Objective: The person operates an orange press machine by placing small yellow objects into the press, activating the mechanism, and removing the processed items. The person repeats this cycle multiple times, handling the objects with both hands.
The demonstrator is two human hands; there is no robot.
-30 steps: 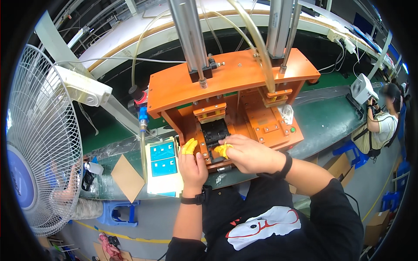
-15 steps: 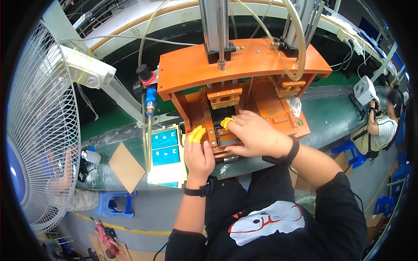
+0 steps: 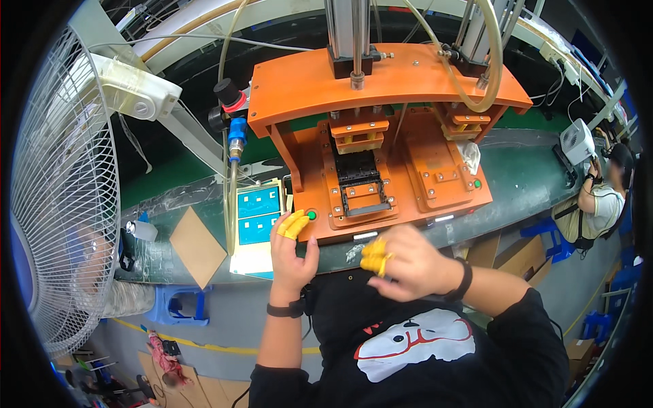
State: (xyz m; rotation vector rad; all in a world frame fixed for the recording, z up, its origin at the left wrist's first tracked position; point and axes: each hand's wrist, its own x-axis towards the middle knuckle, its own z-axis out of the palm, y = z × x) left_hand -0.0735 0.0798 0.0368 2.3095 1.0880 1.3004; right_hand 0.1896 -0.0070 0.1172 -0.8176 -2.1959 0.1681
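Observation:
An orange two-station press (image 3: pixel 286 139) stands on the green bench before me. A black frame-shaped part (image 3: pixel 358 173) lies in its left fixture, beneath a raised press head (image 3: pixel 358 129). My left hand (image 3: pixel 294 255) is open beside the front left corner, its yellow-covered fingertips close to a green button (image 3: pixel 311 215); whether they touch it I cannot tell. In front of the press, my right hand (image 3: pixel 411 265) hangs over the bench edge with loosely bent fingers, some in yellow covers. The thumb is apart from them, and nothing shows in the grasp.
Blue sheets (image 3: pixel 258 202) on a pale board lie left of the press, near a brown cardboard piece (image 3: pixel 197 248) and a white bottle (image 3: pixel 141 230). A large fan (image 3: pixel 68 197) fills the left side. The right fixture (image 3: pixel 435 173) holds white material beside it. A person (image 3: pixel 602 197) sits far right.
My right hand has drawn back from the left fixture toward me, uncovering the black part. My left hand has shifted slightly left, and the green button beside it now shows.

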